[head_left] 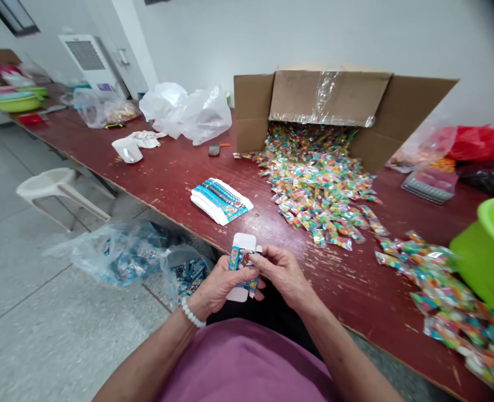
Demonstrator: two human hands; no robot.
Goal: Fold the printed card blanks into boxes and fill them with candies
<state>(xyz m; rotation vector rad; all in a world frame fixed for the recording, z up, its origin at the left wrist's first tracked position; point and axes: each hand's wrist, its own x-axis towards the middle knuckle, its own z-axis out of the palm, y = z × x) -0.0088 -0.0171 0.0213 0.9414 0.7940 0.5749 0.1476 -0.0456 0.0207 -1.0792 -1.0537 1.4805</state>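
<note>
Gripping one small carton [242, 267] — left hand [218, 286] wraps it, right hand [281, 272] pinches its top flap.

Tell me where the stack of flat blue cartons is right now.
The stack of flat blue cartons lies on the red table, left of the candy pile and just beyond both hands.

Green basin [492, 254] cut by right edge, small box [242, 267] partly hidden by fingers [267, 261], print unreadable
</note>
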